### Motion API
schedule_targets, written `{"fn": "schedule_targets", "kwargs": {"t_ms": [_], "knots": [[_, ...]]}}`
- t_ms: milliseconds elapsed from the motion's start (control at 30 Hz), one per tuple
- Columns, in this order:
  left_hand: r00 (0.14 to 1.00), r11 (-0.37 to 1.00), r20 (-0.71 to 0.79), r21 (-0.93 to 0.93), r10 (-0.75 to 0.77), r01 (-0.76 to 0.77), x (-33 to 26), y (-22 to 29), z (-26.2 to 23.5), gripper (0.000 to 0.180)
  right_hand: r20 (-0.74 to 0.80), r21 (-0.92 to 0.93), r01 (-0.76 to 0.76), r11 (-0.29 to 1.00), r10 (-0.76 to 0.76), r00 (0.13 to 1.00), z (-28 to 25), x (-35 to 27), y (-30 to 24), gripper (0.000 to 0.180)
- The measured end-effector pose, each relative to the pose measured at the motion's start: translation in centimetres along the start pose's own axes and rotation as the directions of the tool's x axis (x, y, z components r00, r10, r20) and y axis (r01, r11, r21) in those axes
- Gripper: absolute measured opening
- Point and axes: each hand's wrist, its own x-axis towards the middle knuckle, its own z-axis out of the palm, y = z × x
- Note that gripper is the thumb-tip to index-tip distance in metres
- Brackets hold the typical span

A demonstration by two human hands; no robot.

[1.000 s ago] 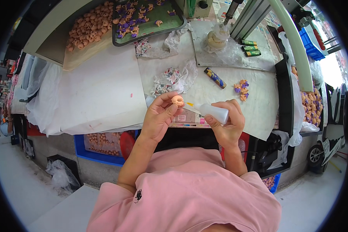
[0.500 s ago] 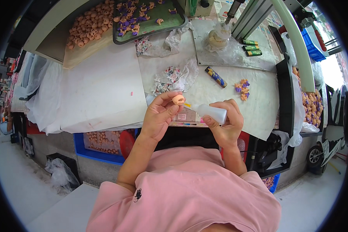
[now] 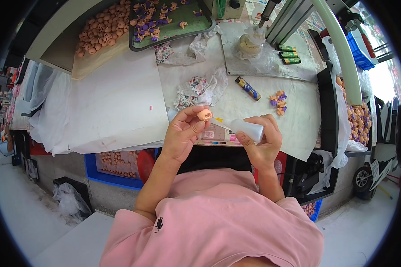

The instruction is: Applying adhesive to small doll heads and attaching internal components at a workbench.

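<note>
Between the fingertips of my left hand (image 3: 185, 130) is a small peach-coloured toy head (image 3: 204, 115), hollow with an opening in it. My right hand (image 3: 263, 139) grips a white squeeze bottle (image 3: 247, 130), tilted so that its yellow nozzle tip (image 3: 218, 119) points left at the head. A small gap separates the tip from the head. Both hands are over the table's near edge. Just beyond them lies a crumpled floral cloth (image 3: 198, 86). To the right on the table sit several small peach and purple figure parts (image 3: 279, 103).
A heap of toy heads (image 3: 103, 30) fills the far left, beside a dark green tray (image 3: 182, 35) of purple-and-peach parts. A blue tube-shaped lighter (image 3: 248, 88) lies mid-table, near a metal plate (image 3: 236, 66) bearing a plastic-wrapped lump. A press-like post (image 3: 268, 13) stands above it.
The bottle has drawn back slightly to the right, taking its tip away from the toy head's opening. My left hand has hardly moved.
</note>
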Motion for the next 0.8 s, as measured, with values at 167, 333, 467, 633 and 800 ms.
{"fn": "schedule_targets", "kwargs": {"t_ms": [167,333,467,633,800], "knots": [[1.000,1.000,-0.016,-0.002,-0.012,0.012,-0.1,0.2,0.0,0.032,0.007,-0.018,-0.008,1.000,0.008,1.000,0.1,-0.1,0.1,0.034],[1.000,1.000,-0.009,-0.008,-0.017,0.017,-0.2,0.2,0.3,0.033,-0.041,-0.002,0.035,0.999,-0.035,0.999,0.1,0.1,0.7,0.033],[0.998,0.999,-0.041,-0.004,-0.044,0.044,-0.4,0.1,1.1,0.034,-0.051,0.024,-0.014,1.000,0.015,0.999,0.6,0.9,2.1,0.029],[0.998,0.997,-0.018,-0.046,-0.061,0.060,-0.6,-1.0,1.7,0.034,-0.078,-0.054,-0.061,0.997,0.057,0.995,2.0,2.8,3.7,0.028],[0.998,0.996,-0.003,-0.075,-0.055,0.055,-0.9,-1.6,1.4,0.035,0.059,-0.150,0.045,0.988,-0.036,0.998,1.7,3.4,4.1,0.034]]}}
